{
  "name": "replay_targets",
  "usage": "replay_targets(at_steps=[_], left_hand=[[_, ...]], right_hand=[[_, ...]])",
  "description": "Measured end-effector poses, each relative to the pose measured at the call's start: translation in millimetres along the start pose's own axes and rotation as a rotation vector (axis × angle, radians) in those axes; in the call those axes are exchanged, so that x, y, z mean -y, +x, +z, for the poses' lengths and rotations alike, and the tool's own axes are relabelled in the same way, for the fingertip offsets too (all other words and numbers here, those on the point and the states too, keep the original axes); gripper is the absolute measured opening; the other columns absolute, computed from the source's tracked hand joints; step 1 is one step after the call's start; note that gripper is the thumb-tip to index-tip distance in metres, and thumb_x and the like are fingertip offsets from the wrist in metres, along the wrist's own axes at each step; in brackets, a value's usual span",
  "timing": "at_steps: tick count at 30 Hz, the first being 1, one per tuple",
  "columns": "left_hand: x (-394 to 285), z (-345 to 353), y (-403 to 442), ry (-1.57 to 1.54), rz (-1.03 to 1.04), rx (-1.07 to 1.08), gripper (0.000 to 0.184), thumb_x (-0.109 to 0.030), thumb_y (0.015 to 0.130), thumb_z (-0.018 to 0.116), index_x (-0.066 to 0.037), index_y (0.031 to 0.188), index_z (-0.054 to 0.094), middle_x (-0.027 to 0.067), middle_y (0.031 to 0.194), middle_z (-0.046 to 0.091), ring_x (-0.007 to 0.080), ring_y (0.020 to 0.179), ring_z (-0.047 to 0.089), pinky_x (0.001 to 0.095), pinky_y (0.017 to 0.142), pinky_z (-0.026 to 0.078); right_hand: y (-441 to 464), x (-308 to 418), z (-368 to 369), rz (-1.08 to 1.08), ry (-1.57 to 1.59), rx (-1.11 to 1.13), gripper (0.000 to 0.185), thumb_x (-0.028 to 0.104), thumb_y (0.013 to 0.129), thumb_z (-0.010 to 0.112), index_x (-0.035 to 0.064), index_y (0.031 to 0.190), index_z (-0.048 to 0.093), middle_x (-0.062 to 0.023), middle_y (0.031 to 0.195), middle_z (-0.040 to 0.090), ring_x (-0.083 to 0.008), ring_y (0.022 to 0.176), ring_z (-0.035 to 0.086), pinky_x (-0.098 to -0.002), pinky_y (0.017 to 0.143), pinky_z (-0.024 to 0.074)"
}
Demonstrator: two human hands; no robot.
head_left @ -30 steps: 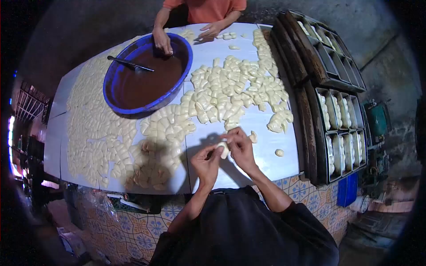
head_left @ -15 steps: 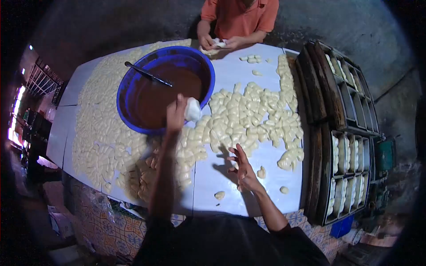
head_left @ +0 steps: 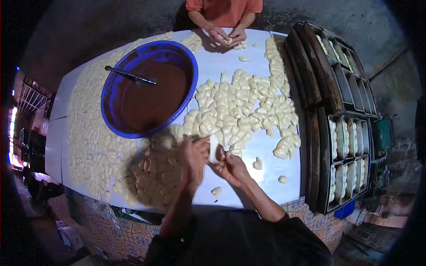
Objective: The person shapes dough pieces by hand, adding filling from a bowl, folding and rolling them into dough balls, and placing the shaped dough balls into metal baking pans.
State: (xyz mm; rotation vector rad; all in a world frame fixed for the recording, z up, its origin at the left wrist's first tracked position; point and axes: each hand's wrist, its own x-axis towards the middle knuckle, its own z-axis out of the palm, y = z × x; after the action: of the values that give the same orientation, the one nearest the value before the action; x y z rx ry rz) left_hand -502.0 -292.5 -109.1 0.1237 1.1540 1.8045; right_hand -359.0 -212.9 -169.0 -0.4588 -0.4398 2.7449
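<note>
White dough (head_left: 214,149) stands on edge between my two hands, over the near part of the table (head_left: 275,188), with a brown lump (head_left: 220,153) showing on its right side; my right hand (head_left: 233,168) grasps it low down, thumb beside the brown; my left hand (head_left: 194,158) reaches its fingers to the left side of the dough, though whether they grip or only touch I cannot tell; pale pieces (head_left: 239,95) spread beyond my hands and off to the left, those by my left forearm in shadow; one loose bit (head_left: 216,191) lies between my forearms, two more to the right of my right hand; farther off, a blue bowl (head_left: 105,111) holds brown mix (head_left: 153,99), a tool (head_left: 131,75) lying across its rim; at right, trays (head_left: 350,84) carry dough rows (head_left: 345,137) in some compartments; opposite, a person (head_left: 224,13) in orange pinches a pale piece (head_left: 229,41) in both hands.
</note>
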Motion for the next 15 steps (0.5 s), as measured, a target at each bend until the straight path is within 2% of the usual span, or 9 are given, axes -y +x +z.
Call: replay_targets(at_steps=[1,3,4,5,7,8,9,11,15], left_hand=[[3,14,-19,-0.147,-0.111,-0.022,0.062,-0.050,0.098,0.028,0.003,0.121,0.053,0.0155,0.110,0.063,0.0270,0.094,0.061,0.0387,0.088,0.048],[35,14,-36,0.026,-0.038,-0.202,0.061,-0.051,0.097,0.031,-0.001,0.126,0.050,0.0137,0.119,0.058,0.0225,0.106,0.055,0.0409,0.092,0.044],[38,20,-50,0.025,-0.057,-0.181,0.054,-0.047,0.097,0.036,-0.004,0.128,0.049,0.0101,0.119,0.054,0.0203,0.113,0.049,0.0441,0.093,0.042],[52,12,-55,-0.106,-0.080,-0.185,0.041,-0.035,0.096,0.048,-0.006,0.126,0.051,0.0056,0.113,0.053,0.0185,0.106,0.052,0.0412,0.090,0.044],[43,19,-77,0.080,-0.087,-0.063,0.041,-0.018,0.092,0.057,-0.003,0.130,0.049,0.0024,0.107,0.051,0.0145,0.100,0.053,0.0361,0.089,0.046],[34,25,-87,0.330,-0.020,-0.059,0.043,-0.002,0.089,0.058,0.001,0.131,0.049,0.0039,0.106,0.055,0.0129,0.096,0.057,0.0292,0.085,0.050],[41,17,-88,0.336,-0.025,-0.045,0.043,-0.002,0.089,0.058,0.001,0.131,0.049,0.0039,0.106,0.055,0.0129,0.096,0.057,0.0292,0.085,0.050],[62,-3,-84,0.636,0.180,0.117,0.037,0.003,0.089,0.057,0.008,0.125,0.053,0.0115,0.107,0.058,0.0163,0.091,0.062,0.0274,0.078,0.054],[68,10,-102,0.332,0.135,0.232,0.020,-0.004,0.090,0.061,0.007,0.107,0.063,0.0101,0.104,0.058,0.0174,0.088,0.064,0.0287,0.076,0.059]], right_hand=[[-1,-7,-1,-0.042,-0.101,-0.100,0.029,0.017,0.098,0.051,-0.0069,0.113,0.058,-0.0117,0.103,0.063,-0.0146,0.092,0.060,-0.0264,0.079,0.0489],[-13,-9,-10,-0.153,-0.313,-0.259,0.022,0.012,0.095,0.057,-0.0047,0.107,0.062,-0.0078,0.097,0.064,-0.0143,0.085,0.059,-0.0263,0.079,0.0480],[-18,-13,-9,-0.297,-0.549,-0.287,0.022,0.009,0.091,0.060,-0.0026,0.110,0.062,-0.0066,0.102,0.063,-0.0145,0.085,0.058,-0.0261,0.078,0.0476],[-25,-17,-7,-0.440,-0.786,-0.314,0.026,0.005,0.088,0.063,-0.0006,0.113,0.063,-0.0054,0.106,0.061,-0.0147,0.084,0.057,-0.0258,0.077,0.0472],[-52,-6,27,-0.751,-1.645,-0.176,0.043,0.000,0.076,0.067,0.0031,0.119,0.062,-0.0096,0.115,0.052,-0.0214,0.097,0.051,-0.0302,0.084,0.0425],[-59,-4,23,-0.735,-1.711,-0.076,0.041,-0.001,0.076,0.066,0.0026,0.117,0.063,-0.0109,0.114,0.052,-0.0236,0.097,0.052,-0.0305,0.086,0.0426],[-67,-1,19,-0.717,-1.775,0.020,0.039,-0.003,0.076,0.065,0.0021,0.115,0.063,-0.0122,0.113,0.051,-0.0259,0.097,0.053,-0.0308,0.087,0.0426],[-78,2,17,-0.687,-1.487,0.017,0.039,-0.005,0.076,0.062,0.0071,0.113,0.064,-0.0131,0.114,0.053,-0.0268,0.099,0.056,-0.0361,0.089,0.0447],[-96,5,15,-0.647,-1.065,-0.092,0.018,0.003,0.084,0.064,-0.0014,0.102,0.065,-0.0116,0.116,0.051,-0.0205,0.106,0.053,-0.0330,0.092,0.0434]])
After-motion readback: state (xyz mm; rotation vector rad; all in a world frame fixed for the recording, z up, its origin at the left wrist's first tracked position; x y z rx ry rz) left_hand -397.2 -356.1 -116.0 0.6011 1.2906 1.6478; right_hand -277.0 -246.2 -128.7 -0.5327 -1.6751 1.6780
